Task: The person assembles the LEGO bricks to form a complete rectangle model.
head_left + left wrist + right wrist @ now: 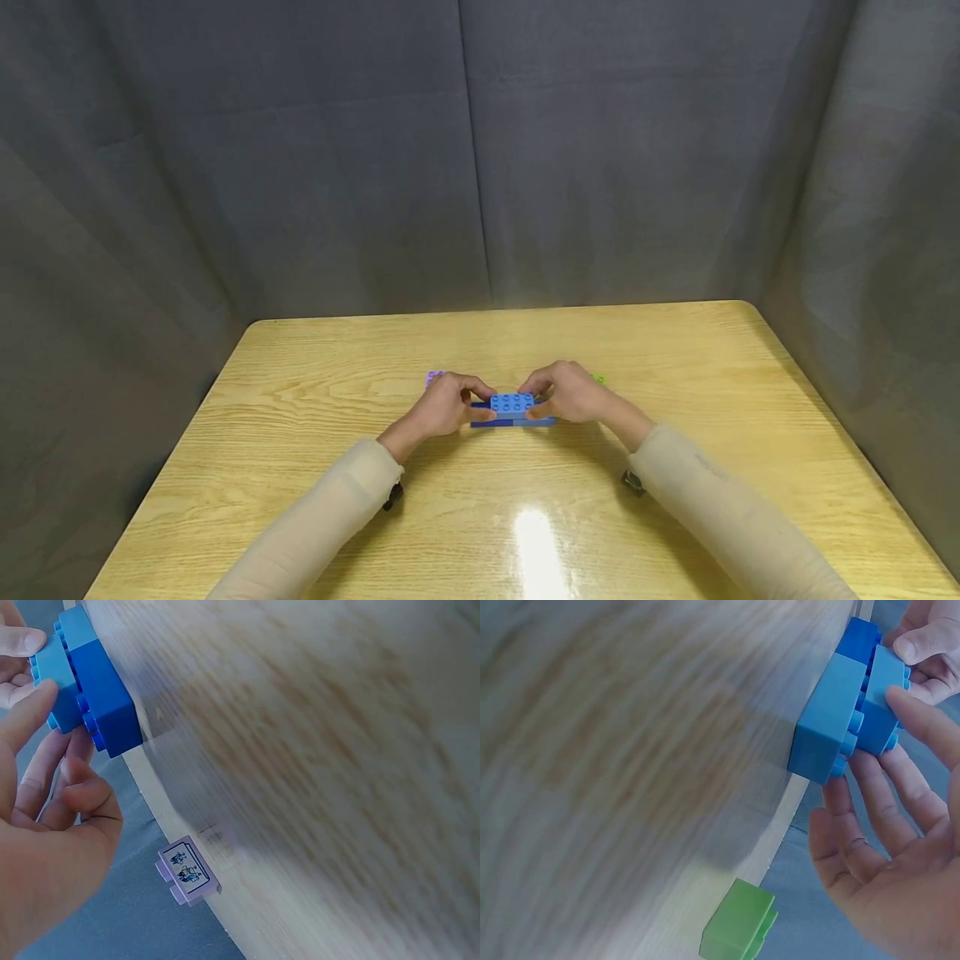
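A light blue toy building brick with rows of studs sits across two bricks lying end to end. Beneath its left side is a dark blue brick, and beneath its right side another light blue brick. My left hand pinches the left end of the upper brick between thumb and fingers. At the opposite end, my right hand pinches the same brick. Both wrist views show studs of the lower bricks uncovered at the outer ends. Whether the upper brick is fully pressed down I cannot tell.
Beyond my left hand lies a small purple brick with a printed picture on its side. A green brick lies past my right hand, mostly hidden in the head view. Dark grey curtains surround the wooden table.
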### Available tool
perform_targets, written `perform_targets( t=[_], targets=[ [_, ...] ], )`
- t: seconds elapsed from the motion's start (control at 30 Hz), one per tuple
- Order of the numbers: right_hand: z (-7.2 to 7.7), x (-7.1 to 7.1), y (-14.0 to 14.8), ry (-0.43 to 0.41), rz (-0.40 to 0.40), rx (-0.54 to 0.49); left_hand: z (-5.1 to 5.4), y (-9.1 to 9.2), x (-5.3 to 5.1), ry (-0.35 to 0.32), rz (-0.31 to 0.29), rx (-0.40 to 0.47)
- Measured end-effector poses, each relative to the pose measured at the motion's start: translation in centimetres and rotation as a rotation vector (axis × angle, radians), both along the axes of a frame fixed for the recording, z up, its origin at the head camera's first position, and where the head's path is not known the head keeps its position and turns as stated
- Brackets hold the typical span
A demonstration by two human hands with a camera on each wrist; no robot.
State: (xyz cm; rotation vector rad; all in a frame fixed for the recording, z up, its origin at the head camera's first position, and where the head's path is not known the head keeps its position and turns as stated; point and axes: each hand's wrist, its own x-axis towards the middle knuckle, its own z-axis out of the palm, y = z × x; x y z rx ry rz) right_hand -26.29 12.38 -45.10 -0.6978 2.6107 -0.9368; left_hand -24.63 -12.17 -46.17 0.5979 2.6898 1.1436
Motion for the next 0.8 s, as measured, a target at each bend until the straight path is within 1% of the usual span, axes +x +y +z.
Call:
perform_targets(
  t=[0.1, 0.37, 0.47, 0.6, 0.7, 0.8],
  targets=[
    [0.02, 0.04, -0.04, 0.0, -0.003, -0.009, -0.07, 0.0, -0.06, 0.004, -0.004, 0.013],
    [-0.02, -0.05, 0.09, -0.007, 0.003, -0.031, -0.12, -0.05, -0.17, -0.016, -0.009, 0.028],
    [-0.05, -0.11, 0.16, -0.014, 0.002, -0.034, -0.2, -0.08, -0.2, -0.007, -0.018, 0.032],
    [-0.04, -0.1, 0.11, 0.005, 0.012, -0.024, -0.16, -0.06, -0.1, -0.008, -0.011, 0.035],
    [-0.01, -0.02, 0.01, 0.03, 0.017, -0.01, -0.07, 0.04, 0.0, -0.021, 0.008, 0.038],
    [-0.01, 0.06, -0.02, 0.03, 0.01, -0.009, -0.07, 0.1, 0.09, -0.029, 0.019, 0.043]
  ],
)
